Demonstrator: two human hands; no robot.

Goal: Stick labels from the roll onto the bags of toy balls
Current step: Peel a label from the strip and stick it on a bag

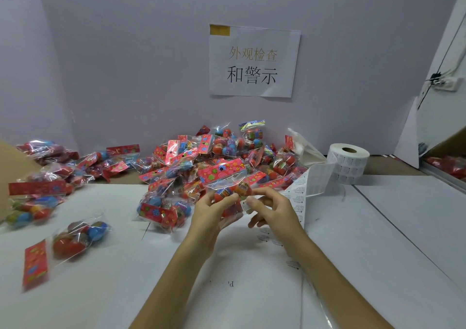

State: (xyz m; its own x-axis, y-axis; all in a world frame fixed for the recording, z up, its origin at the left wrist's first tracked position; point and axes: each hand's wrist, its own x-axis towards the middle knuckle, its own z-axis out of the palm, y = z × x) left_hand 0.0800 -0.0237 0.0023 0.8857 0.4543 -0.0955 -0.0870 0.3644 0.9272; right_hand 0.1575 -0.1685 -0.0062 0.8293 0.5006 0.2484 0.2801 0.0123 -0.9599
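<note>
My left hand grips a clear bag of toy balls with a red flowered header, held up over the table's middle. My right hand pinches a small white label with thumb and forefinger, right against the bag's lower edge. The white label roll stands at the back right, and its printed strip trails down toward my right hand. A big pile of bagged balls lies behind my hands.
More bags lie at the left, and one sits alone at the front left. The white table has a paper sign on the wall behind it. A cardboard edge stands at the far left.
</note>
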